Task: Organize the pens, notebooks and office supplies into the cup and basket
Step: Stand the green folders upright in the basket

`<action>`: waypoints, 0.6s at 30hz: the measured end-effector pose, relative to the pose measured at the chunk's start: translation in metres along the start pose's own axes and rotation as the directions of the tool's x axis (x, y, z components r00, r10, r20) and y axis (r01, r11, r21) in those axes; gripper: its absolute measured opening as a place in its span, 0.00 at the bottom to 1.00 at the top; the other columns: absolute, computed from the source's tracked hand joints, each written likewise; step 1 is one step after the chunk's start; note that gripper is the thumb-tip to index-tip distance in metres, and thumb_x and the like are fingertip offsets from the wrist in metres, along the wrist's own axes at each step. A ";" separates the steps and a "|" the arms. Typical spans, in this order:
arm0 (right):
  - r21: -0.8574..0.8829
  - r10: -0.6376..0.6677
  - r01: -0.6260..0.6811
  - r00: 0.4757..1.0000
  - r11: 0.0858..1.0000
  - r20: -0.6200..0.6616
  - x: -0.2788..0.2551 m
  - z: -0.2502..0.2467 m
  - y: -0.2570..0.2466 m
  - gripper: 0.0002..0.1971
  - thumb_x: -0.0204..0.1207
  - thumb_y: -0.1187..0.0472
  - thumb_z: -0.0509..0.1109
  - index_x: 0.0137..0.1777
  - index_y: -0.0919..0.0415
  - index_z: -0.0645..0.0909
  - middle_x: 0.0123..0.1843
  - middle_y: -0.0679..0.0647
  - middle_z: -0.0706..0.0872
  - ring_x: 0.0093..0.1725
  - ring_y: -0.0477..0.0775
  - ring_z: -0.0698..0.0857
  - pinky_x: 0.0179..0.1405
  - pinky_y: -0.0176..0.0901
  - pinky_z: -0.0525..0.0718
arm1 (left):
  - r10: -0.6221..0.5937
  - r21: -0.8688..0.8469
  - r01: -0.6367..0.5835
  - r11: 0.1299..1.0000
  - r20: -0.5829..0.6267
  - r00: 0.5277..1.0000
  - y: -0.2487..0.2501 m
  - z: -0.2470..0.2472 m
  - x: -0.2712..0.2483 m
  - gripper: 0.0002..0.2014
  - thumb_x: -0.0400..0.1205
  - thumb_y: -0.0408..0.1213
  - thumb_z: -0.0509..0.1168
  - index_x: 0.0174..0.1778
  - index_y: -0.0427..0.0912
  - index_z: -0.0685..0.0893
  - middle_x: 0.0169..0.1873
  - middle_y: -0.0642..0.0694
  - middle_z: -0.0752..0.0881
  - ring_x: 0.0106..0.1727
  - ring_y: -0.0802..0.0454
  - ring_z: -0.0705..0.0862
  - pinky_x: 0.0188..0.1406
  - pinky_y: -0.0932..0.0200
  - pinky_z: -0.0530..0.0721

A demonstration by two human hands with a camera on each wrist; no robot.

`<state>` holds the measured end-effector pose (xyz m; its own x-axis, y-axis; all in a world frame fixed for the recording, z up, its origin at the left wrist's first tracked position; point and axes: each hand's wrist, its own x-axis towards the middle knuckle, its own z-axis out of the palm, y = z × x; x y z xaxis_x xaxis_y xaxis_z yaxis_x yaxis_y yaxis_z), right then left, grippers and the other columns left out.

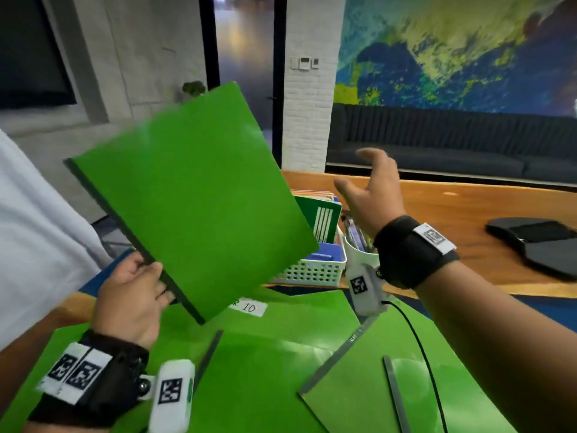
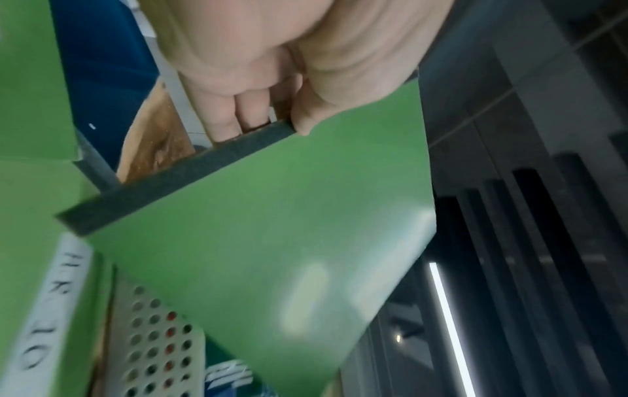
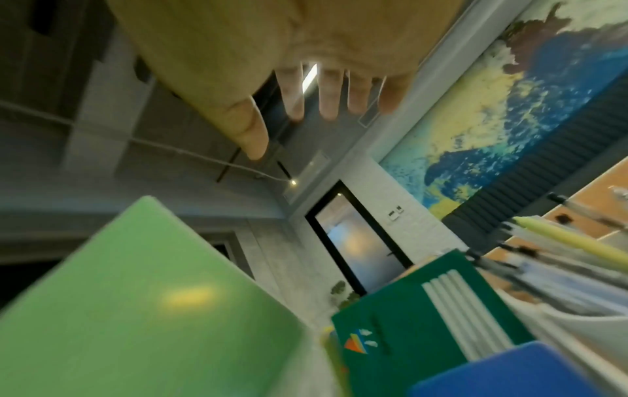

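Note:
My left hand (image 1: 134,292) grips a green notebook (image 1: 193,198) by its dark spine and holds it tilted in the air, left of the white perforated basket (image 1: 312,271). In the left wrist view the fingers (image 2: 234,118) curl round that notebook (image 2: 258,241) at its spine. The basket holds a dark green notebook (image 1: 324,221), a blue item and other books. Just right of it stands a white cup (image 1: 362,256) full of pens. My right hand (image 1: 371,185) hovers above the cup, fingers spread, holding nothing. Several more green notebooks (image 1: 265,370) lie on the table in front of me.
One flat green notebook carries a white label reading "10" (image 1: 249,307). A black pad (image 1: 537,242) lies at the right on the wooden table (image 1: 452,207). A black cable (image 1: 418,342) runs from my right wrist across the notebooks. A dark sofa stands beyond the table.

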<state>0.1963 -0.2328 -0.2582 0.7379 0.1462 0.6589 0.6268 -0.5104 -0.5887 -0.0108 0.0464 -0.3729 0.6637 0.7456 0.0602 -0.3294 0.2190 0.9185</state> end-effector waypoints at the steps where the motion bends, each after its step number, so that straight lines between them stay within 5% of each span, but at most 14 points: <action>1: -0.097 0.030 -0.021 0.995 0.995 0.098 0.006 0.012 0.008 0.28 0.74 0.47 0.75 0.72 0.50 0.73 0.72 0.52 0.74 0.71 0.53 0.73 0.73 0.58 0.74 | -0.024 -0.079 0.022 0.997 -0.023 0.999 0.004 -0.009 0.013 0.20 0.88 0.27 0.56 0.39 0.54 0.82 0.32 0.54 0.85 0.34 0.53 0.82 0.39 0.53 0.85; 3: -0.334 0.043 0.067 0.950 0.940 0.310 0.019 0.041 0.021 0.28 0.74 0.47 0.75 0.73 0.48 0.73 0.75 0.52 0.73 0.73 0.57 0.73 0.73 0.60 0.75 | -0.051 -0.218 0.030 0.975 -0.093 0.994 0.010 -0.023 0.038 0.12 0.80 0.30 0.66 0.40 0.55 0.83 0.33 0.53 0.85 0.34 0.52 0.81 0.44 0.44 0.84; 4: -0.416 0.042 0.140 0.917 0.898 0.398 0.026 0.056 0.026 0.29 0.74 0.47 0.75 0.74 0.48 0.72 0.77 0.52 0.72 0.75 0.58 0.72 0.72 0.59 0.76 | -0.059 -0.264 0.037 0.964 -0.077 0.995 0.012 -0.024 0.050 0.09 0.68 0.36 0.73 0.37 0.56 0.85 0.32 0.52 0.84 0.33 0.53 0.81 0.46 0.42 0.83; 6: -0.511 0.069 0.242 0.854 0.825 0.516 0.041 0.086 0.031 0.33 0.73 0.49 0.76 0.78 0.49 0.70 0.80 0.52 0.69 0.78 0.59 0.69 0.73 0.60 0.76 | -0.054 -0.239 0.043 0.970 -0.041 0.998 0.020 -0.016 0.071 0.25 0.44 0.46 0.77 0.38 0.54 0.86 0.38 0.50 0.82 0.37 0.50 0.82 0.50 0.45 0.82; 7: -0.539 0.099 0.261 0.830 0.801 0.549 0.050 0.098 0.032 0.36 0.72 0.50 0.76 0.80 0.49 0.68 0.82 0.53 0.68 0.80 0.60 0.67 0.74 0.61 0.75 | -0.034 -0.190 0.028 0.981 -0.026 0.999 0.030 -0.001 0.073 0.30 0.41 0.45 0.77 0.42 0.51 0.85 0.42 0.49 0.80 0.41 0.49 0.82 0.52 0.49 0.81; 8: -0.556 0.120 0.279 0.810 0.783 0.574 0.060 0.111 0.033 0.38 0.72 0.51 0.76 0.81 0.51 0.66 0.83 0.53 0.66 0.81 0.60 0.65 0.75 0.62 0.74 | -0.025 -0.156 0.020 0.988 -0.025 0.999 0.036 0.008 0.082 0.30 0.46 0.40 0.78 0.46 0.50 0.85 0.44 0.47 0.79 0.42 0.48 0.80 0.53 0.51 0.79; 10: -0.589 0.153 0.319 0.775 0.742 0.613 0.080 0.134 0.038 0.40 0.71 0.54 0.76 0.83 0.53 0.64 0.84 0.53 0.66 0.82 0.61 0.64 0.76 0.62 0.73 | -0.026 -0.141 0.017 0.990 -0.063 0.998 0.044 0.023 0.103 0.26 0.72 0.20 0.68 0.61 0.52 0.82 0.49 0.44 0.78 0.42 0.48 0.76 0.55 0.47 0.77; 12: -0.635 0.217 0.325 0.751 0.701 0.624 0.099 0.153 0.042 0.42 0.70 0.56 0.73 0.84 0.54 0.61 0.83 0.54 0.66 0.82 0.63 0.63 0.77 0.64 0.72 | 0.032 -0.047 -0.039 0.998 -0.132 0.991 0.045 0.037 0.137 0.18 0.86 0.25 0.55 0.66 0.50 0.76 0.51 0.46 0.77 0.43 0.49 0.75 0.58 0.41 0.78; 15: -0.703 0.404 0.278 0.657 0.655 0.636 0.113 0.172 0.050 0.43 0.73 0.60 0.72 0.86 0.55 0.55 0.84 0.60 0.64 0.81 0.69 0.65 0.74 0.62 0.73 | 0.156 0.045 -0.151 0.988 -0.151 0.976 0.052 0.057 0.197 0.10 0.82 0.28 0.60 0.51 0.49 0.81 0.41 0.52 0.84 0.37 0.47 0.81 0.36 0.52 0.83; 18: -0.717 0.437 0.295 0.628 0.632 0.644 0.116 0.185 0.061 0.38 0.71 0.53 0.70 0.82 0.51 0.61 0.80 0.64 0.66 0.75 0.72 0.73 0.71 0.63 0.76 | 0.266 0.124 -0.253 0.959 -0.101 0.959 0.045 0.079 0.267 0.14 0.72 0.30 0.64 0.48 0.51 0.87 0.49 0.42 0.92 0.47 0.35 0.91 0.44 0.28 0.89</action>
<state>0.3665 -0.0904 -0.3038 0.8984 0.4145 -0.1452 0.4345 -0.8868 0.1575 0.2041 0.2057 -0.2847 0.4809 0.8365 0.2627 -0.4007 -0.0568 0.9144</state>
